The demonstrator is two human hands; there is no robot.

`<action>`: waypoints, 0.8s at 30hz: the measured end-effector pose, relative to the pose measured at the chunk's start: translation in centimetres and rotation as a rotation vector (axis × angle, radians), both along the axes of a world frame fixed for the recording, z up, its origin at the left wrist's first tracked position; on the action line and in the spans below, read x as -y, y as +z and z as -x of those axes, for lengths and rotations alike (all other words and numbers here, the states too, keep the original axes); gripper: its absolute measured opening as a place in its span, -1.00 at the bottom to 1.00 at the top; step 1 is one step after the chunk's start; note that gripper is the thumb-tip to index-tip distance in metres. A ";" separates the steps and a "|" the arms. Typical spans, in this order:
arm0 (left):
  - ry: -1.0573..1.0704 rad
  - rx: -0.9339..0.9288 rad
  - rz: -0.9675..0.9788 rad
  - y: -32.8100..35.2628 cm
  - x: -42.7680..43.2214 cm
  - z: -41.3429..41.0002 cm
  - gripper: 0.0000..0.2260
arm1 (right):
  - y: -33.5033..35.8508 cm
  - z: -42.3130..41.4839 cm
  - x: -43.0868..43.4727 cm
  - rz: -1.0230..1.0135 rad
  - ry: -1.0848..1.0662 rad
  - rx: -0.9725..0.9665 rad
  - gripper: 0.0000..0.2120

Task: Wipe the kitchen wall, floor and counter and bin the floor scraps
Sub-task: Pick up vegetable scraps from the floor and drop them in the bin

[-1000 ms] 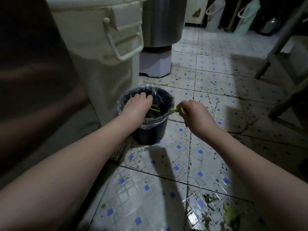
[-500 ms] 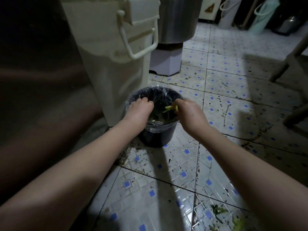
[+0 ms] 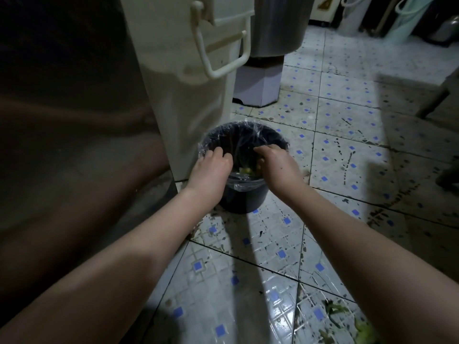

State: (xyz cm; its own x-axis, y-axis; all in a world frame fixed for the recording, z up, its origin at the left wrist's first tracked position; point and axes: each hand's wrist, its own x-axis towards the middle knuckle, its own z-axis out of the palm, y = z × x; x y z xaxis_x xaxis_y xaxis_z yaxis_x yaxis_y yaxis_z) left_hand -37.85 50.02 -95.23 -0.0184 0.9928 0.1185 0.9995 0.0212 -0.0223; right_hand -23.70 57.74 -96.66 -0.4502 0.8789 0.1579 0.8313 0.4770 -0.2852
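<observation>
So the small round black plastic bin (image 3: pixel 244 199) sits about dead centre of the frame on the pale tiled floor with little blue squares (image 3: pixel 347 155). It's lined with a clear plastic liner (image 3: pixel 244 182) folded over the rim. Both hands are at its mouth.

The left hand (image 3: pixel 211 170) is on the near-left side of the rim, fingers hooked over the edge and gripping bin and liner together. The right hand (image 3: pixel 278 167) is over the right side of the opening with its fingers pointing down inside. They're curled, but I honestly can't tell if they're still pinching anything or have let go. Between the two hands, down in the bin, you can see a few yellow-green vegetable scraps (image 3: pixel 244 171).

More green leafy scraps (image 3: pixel 357 326) are lying on the floor in the lower right corner, well apart from the bin. The tiles around there are speckled with dark bits.

Just beside the bin, upper left of it, stands a big cream plastic container (image 3: pixel 183 108) with a loop handle (image 3: pixel 218 58). Behind that, top centre, is a stainless steel drum (image 3: pixel 278 23) on a pale lilac base (image 3: pixel 258 88).

Top right there's a brownish mark on a cream panel (image 3: pixel 325 6), too blurry to read. A pale green plastic thing (image 3: pixel 407 21) is next to it, and a dark furniture leg (image 3: pixel 434 98) is at the right edge.
</observation>
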 end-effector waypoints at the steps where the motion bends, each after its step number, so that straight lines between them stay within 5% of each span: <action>1: 0.002 0.001 -0.001 0.0 0.1 -0.1 -0.59 | -0.1 -0.2 0.1 -0.006 0.000 0.012 -0.57; 24: -0.216 -0.104 0.035 -1.0 2.9 -8.8 -0.50 | -1.3 -14.3 6.3 -0.041 -0.072 0.149 -0.59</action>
State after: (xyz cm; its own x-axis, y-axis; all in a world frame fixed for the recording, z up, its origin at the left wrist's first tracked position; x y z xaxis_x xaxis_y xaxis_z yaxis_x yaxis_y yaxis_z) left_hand -29.08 47.13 -96.28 0.2048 0.9760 0.0744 0.9732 -0.1949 -0.1220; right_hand -9.35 51.48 -97.98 -0.4070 0.9040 0.1307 0.8956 0.4231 -0.1375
